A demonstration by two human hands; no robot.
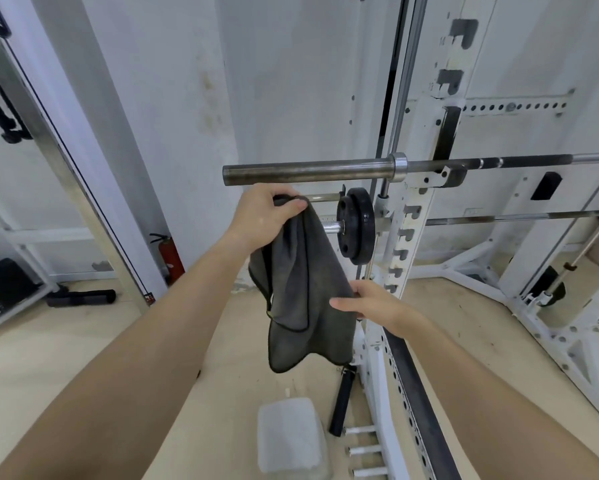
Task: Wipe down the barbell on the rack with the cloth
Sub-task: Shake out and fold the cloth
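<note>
The barbell point(308, 172) lies level on the white rack point(407, 233), its dark sleeve end pointing left and its shaft running off to the right. Just below that sleeve end, my left hand point(266, 213) grips the top of a dark grey cloth point(296, 289), which hangs down loose. My right hand point(370, 304) touches the cloth's right edge lower down, thumb in front and fingers behind the fabric. Neither hand touches the barbell.
A second bar with a black weight plate point(356, 225) sits below the barbell on the rack. A red fire extinguisher point(169, 256) stands by the wall. On the floor lie a black handle point(341, 400), a grey pad point(291, 438) and a black roller point(81, 297).
</note>
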